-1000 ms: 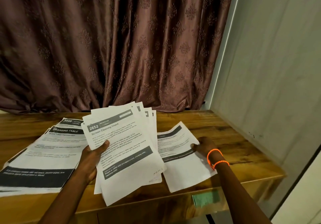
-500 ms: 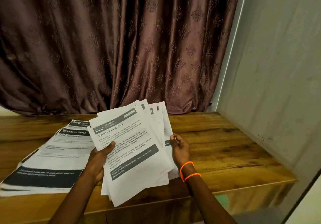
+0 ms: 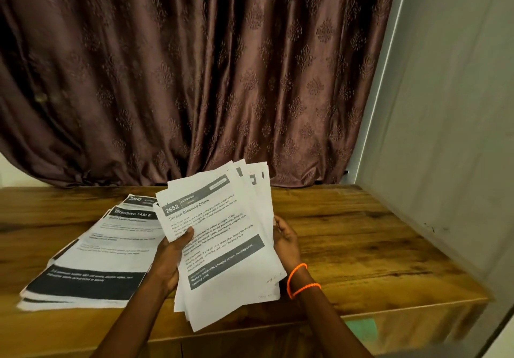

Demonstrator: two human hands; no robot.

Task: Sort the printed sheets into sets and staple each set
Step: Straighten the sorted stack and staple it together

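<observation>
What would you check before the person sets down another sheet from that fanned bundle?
1. Left hand grips the fanned bundle of white printed sheets: ok.
2. Right hand supports the bundle's right edge: ok.
3. Top sheet's heading is readable, "Screen Cleaning Check": ok.
4. Spread pile of printed sheets lies flat on the brown wooden table: ok.
5. Stapler within reach: cannot tell, none in view.

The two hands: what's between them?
The fanned sheets: the left hand grips their left edge, thumb on the top page, and the right hand holds the right edge, in the head view.
</observation>
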